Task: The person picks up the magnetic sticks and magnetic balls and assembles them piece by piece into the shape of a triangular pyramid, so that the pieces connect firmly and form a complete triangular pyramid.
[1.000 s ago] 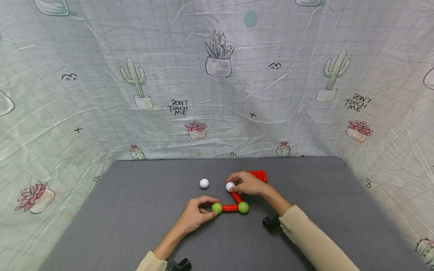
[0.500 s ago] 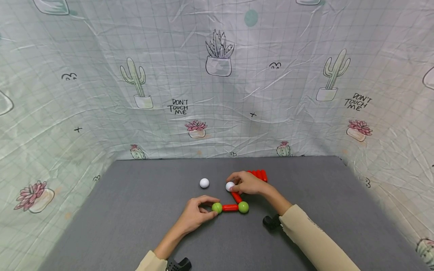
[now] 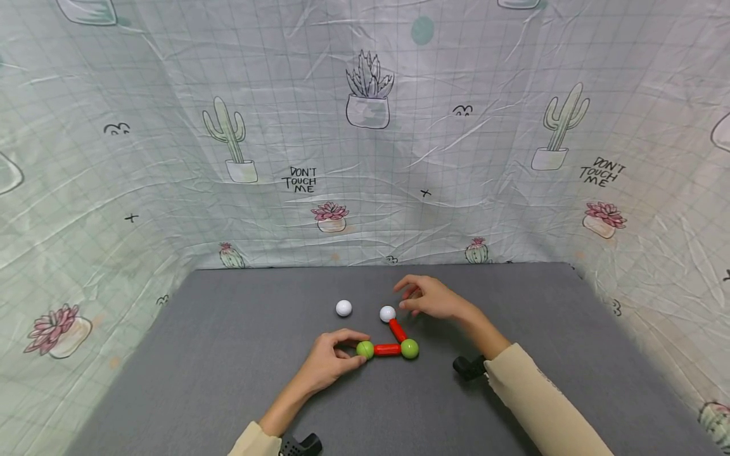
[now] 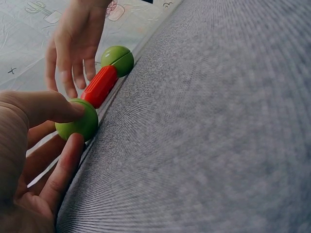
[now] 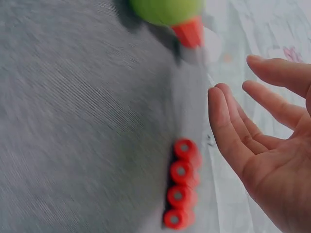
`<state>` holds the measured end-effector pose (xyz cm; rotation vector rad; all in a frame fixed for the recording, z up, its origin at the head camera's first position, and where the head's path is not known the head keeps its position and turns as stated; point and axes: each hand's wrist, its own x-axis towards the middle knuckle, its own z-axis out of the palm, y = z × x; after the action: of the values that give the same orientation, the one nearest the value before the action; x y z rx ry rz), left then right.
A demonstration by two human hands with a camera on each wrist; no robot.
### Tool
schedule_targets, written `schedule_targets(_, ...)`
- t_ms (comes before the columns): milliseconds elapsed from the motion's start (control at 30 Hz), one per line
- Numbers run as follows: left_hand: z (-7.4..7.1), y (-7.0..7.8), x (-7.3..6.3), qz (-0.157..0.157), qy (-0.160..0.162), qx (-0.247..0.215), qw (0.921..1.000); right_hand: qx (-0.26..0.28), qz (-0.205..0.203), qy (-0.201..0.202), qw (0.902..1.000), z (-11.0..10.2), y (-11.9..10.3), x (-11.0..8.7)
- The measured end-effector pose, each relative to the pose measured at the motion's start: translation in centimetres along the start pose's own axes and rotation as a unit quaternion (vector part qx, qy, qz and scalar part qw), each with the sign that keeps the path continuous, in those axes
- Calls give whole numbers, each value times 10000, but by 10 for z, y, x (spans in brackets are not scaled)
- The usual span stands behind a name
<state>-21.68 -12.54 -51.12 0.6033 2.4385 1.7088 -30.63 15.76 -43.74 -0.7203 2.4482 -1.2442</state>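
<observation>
My left hand (image 3: 327, 360) pinches a green ball (image 3: 365, 349) between thumb and fingers, down at the table surface. A short red rod (image 3: 388, 349) joins that ball to a second green ball (image 3: 409, 349). From there another red rod (image 3: 397, 330) slants back to a white ball (image 3: 388, 314), making a bent chain. Just right of the white ball is my right hand (image 3: 430, 297), fingers loosely spread and holding nothing. The right wrist view shows its palm and fingers (image 5: 221, 109) apart from the chain.
A loose white ball (image 3: 344, 308) lies left of the chain. Several red rods (image 5: 181, 171) with grey end centres lie in a row, hidden behind the right hand in the head view. A patterned curtain (image 3: 365, 164) borders the grey table (image 3: 228, 329).
My right hand has let go of the white ball and moved right and back, over the row of red rods. The left hand and the chain have stayed in place.
</observation>
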Motion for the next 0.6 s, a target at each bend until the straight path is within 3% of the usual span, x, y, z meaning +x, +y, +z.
schedule_targets(200,0,0,0,31,36,21,10000,-185,57,453,9988,-20,4,-8)
schedule_targets(600,1,-4,0,301,116,38,9995,-250,416,935,9944,-53,29,-21)
